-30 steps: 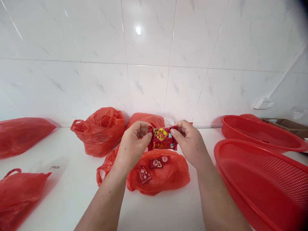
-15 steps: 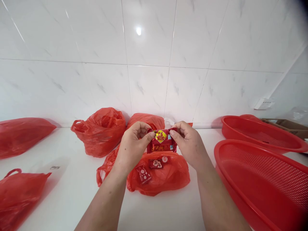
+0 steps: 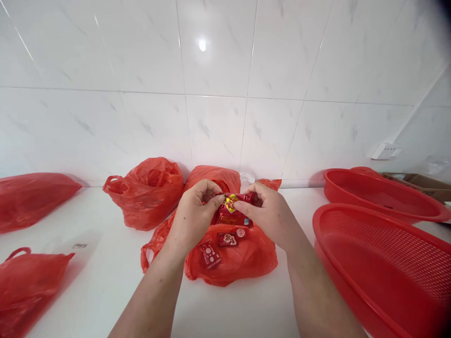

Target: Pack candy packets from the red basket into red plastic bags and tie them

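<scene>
Between both hands is a shiny red snack packet [image 3: 230, 218] with a yellow diamond on its front. My left hand [image 3: 199, 206] pinches its top left corner. My right hand [image 3: 265, 206] grips it from the right, thumb across the front by the yellow diamond. Just below lies an open red plastic bag [image 3: 257, 263] on the white table. Inside the bag are a dark red packet with white characters [image 3: 228, 239] and a red packet with pale dots [image 3: 210, 255]. The lower edge of the held packet is right above the bag's far rim.
More red plastic bags stand behind, such as a bulging one [image 3: 148, 192], and others lie at the left [image 3: 31, 202]. Red plastic baskets [image 3: 380, 277] fill the right side. A cardboard box [image 3: 419, 183] and a wall socket [image 3: 386, 151] are at the far right.
My right hand has shifted left along the packet, its thumb now over the front near the diamond. The packet looks bent and slightly tilted. My left hand has stayed nearly in place.
</scene>
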Tool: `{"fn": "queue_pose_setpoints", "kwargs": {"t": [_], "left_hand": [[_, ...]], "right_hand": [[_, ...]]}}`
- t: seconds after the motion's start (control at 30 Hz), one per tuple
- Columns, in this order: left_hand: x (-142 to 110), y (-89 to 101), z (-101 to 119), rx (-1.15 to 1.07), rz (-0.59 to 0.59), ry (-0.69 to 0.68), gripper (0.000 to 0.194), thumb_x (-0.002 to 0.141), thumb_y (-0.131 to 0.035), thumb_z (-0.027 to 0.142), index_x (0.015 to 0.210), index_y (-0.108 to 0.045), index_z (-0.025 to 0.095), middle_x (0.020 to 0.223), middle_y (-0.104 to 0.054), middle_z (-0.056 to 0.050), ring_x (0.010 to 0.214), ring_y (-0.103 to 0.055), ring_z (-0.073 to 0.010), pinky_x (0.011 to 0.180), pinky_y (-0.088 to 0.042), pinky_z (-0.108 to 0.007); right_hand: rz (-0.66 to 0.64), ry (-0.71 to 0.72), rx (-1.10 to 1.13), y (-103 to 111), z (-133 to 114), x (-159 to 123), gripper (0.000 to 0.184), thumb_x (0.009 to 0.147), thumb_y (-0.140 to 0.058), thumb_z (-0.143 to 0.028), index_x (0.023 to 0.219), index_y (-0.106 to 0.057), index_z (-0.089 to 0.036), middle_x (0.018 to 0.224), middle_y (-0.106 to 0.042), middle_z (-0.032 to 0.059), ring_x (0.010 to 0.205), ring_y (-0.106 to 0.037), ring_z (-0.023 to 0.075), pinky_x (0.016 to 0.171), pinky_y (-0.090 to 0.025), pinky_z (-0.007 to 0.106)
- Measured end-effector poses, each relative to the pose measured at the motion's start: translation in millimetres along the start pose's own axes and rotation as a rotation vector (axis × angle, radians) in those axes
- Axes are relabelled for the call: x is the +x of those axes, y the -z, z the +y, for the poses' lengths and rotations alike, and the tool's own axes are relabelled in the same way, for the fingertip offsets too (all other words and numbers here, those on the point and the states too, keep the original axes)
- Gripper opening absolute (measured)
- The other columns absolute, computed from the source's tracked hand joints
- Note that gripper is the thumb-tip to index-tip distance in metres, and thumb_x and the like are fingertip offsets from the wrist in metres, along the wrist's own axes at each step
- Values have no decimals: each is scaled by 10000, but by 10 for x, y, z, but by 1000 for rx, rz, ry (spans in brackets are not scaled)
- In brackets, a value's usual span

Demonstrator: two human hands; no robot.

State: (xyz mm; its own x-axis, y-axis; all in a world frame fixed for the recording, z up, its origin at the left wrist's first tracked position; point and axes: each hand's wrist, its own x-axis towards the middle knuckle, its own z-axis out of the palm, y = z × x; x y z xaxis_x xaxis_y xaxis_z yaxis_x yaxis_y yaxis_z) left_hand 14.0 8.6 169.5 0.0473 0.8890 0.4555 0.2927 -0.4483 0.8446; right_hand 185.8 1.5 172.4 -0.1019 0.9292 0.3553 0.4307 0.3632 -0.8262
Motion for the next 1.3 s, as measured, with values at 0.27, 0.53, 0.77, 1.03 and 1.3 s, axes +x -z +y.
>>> {"fn": "queue_pose_setpoints", "kwargs": {"t": [0.27,0.53,0.77,1.03,1.3], "left_hand": [[-76,-10,-141,28,-75,76,145,809,-580,340,835,-549,202,749,-583,16,698,-556,-136,631,-441,-264],[-440,146,-669,417,-10,170,269,772,-589,437,943,-555,232,950,-593,-6,899,-572,-193,756,-457,-318],[-752,188,-1081,694,-62,258,642,654,-681,389,1237,-451,251,1208,-475,-92,967,-571,-269,639,-476,-331],[-838,171,-1189,645,-139,318,653,703,-576,240,1324,-375,217,1219,-499,-104,915,-604,-241,744,-482,-356],[-863,188,-1192,524,-114,314,618,745,-566,275,1328,-367,226,1247,-548,-98,1055,-584,-277,854,-467,-397]], "right_hand": [[-118,-73,-114,38,30,-15,200,773,-586,-389,759,-467,-229,640,-558,-53,535,-522,113,498,-392,235],[-368,16,-373,-26,171,26,87,726,-582,-247,778,-513,-233,711,-581,-48,630,-513,108,520,-319,221],[-599,-51,-526,-326,503,220,111,697,-610,-198,775,-533,-219,685,-573,-37,585,-505,106,493,-277,221],[-386,18,-558,-283,658,303,202,733,-588,-201,927,-614,-247,882,-640,-2,767,-569,144,599,-326,230],[-356,-5,-537,-143,572,281,160,726,-603,-240,886,-617,-235,871,-649,-6,750,-565,138,605,-337,235]]}}
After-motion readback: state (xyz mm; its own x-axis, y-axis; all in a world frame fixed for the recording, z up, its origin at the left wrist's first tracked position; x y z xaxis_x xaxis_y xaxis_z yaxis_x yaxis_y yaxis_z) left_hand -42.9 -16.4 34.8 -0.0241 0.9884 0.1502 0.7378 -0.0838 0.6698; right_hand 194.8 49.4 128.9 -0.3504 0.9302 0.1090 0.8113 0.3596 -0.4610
